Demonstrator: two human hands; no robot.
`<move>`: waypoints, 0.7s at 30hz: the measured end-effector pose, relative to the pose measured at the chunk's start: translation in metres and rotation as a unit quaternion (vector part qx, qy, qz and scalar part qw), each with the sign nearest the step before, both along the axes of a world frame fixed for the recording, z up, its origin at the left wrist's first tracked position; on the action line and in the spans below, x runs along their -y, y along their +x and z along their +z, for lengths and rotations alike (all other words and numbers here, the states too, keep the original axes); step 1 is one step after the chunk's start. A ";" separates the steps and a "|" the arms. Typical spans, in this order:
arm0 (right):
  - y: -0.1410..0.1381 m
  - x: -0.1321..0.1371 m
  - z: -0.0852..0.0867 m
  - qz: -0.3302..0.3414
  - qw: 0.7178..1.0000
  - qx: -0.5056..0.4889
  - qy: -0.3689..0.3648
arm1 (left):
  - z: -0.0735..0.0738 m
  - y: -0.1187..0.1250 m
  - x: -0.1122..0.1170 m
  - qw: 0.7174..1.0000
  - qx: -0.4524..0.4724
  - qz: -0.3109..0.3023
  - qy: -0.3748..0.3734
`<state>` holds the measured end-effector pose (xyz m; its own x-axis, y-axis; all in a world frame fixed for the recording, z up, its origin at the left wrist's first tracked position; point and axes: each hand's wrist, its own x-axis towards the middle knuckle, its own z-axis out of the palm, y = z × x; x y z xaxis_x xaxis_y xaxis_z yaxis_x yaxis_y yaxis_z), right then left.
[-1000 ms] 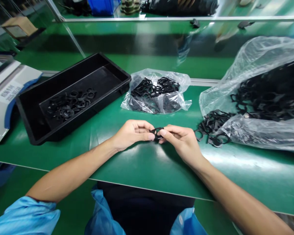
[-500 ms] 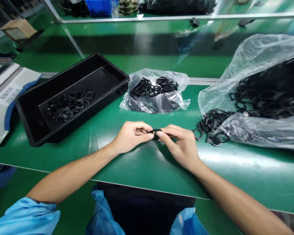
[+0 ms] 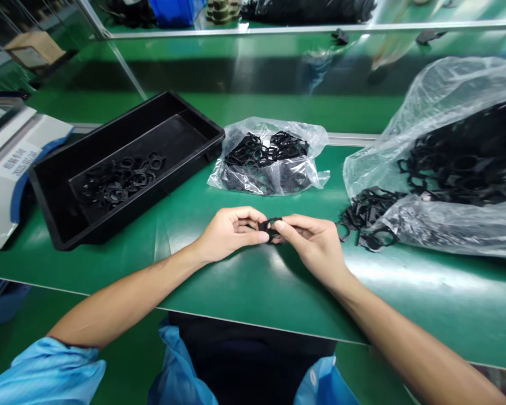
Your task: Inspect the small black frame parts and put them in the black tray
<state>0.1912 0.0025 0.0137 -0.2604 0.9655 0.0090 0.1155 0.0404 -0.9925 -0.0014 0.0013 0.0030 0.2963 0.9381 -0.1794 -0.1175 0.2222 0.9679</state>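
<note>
Between my two hands is a small black ring-shaped part (image 3: 263, 226), held just above the green tabletop. My left hand (image 3: 227, 233) pinches its left side with thumb and fingers. On the opposite side, my right hand (image 3: 316, 239) grips it the same way, and the fingertips cover much of the part. Beyond the hands lies a clear plastic bag (image 3: 318, 138) with similar black ring parts (image 3: 284, 147) in it. A loose heap of black parts (image 3: 373, 208) spills onto the table to the right of my right hand.
At the left, a black tray (image 3: 194, 169) contains several black parts. A white and blue machine (image 3: 8, 185) stands at the far left. On the right is a large open plastic bag (image 3: 451, 230) of black parts. A blue bin (image 3: 175, 11) sits on the shelf behind.
The black ring part has turned in my fingers: it was nearly edge-on, and now its opening shows. Both hands stay in almost the same place.
</note>
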 end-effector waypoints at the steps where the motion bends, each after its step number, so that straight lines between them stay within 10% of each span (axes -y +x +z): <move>1: 0.000 0.000 0.001 0.002 0.999 -0.023 -0.028 | 0.000 -0.001 -0.001 1.000 0.019 -0.016 -0.014; 7: -0.002 -0.002 0.004 0.047 0.984 -0.115 -0.129 | 0.001 -0.005 -0.005 0.986 0.119 -0.094 -0.065; 21: 0.000 -0.005 0.004 0.002 0.976 -0.145 -0.163 | 0.004 -0.001 -0.003 0.998 0.032 0.050 0.006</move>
<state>0.1909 0.0078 0.0180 -0.2972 0.9281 -0.2244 -0.1710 -0.2830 -0.9438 -0.0024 0.0041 0.0069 0.2111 0.9657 -0.1512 -0.2008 0.1943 0.9602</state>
